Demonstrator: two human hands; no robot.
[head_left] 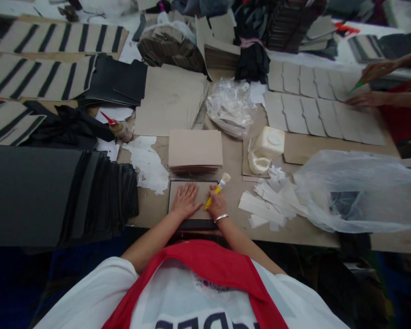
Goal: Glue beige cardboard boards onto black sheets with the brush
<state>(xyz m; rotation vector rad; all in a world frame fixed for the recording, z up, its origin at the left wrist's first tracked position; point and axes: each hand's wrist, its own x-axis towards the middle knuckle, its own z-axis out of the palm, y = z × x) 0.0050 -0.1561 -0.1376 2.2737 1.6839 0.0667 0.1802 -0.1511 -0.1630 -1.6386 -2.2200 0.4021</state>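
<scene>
A tan cardboard panel (174,189) with a dark border lies in front of me near the table's front edge. My left hand (186,201) rests flat on it, fingers spread. Over the panel's right side, my right hand (218,203) has its fingers wrapped round a yellow-handled paintbrush (213,196), whose pale bristles point up and away from me. Just beyond the panel stands a neat stack of tan cardboard pieces (195,148).
Dark sheets (48,192) are piled at left, behind them a glue bottle with a red tip (118,127). At right are a white plastic container (269,141), white paper strips (263,203) and a clear plastic bag (363,187). A co-worker's hands (373,82) work over cardboard at far right.
</scene>
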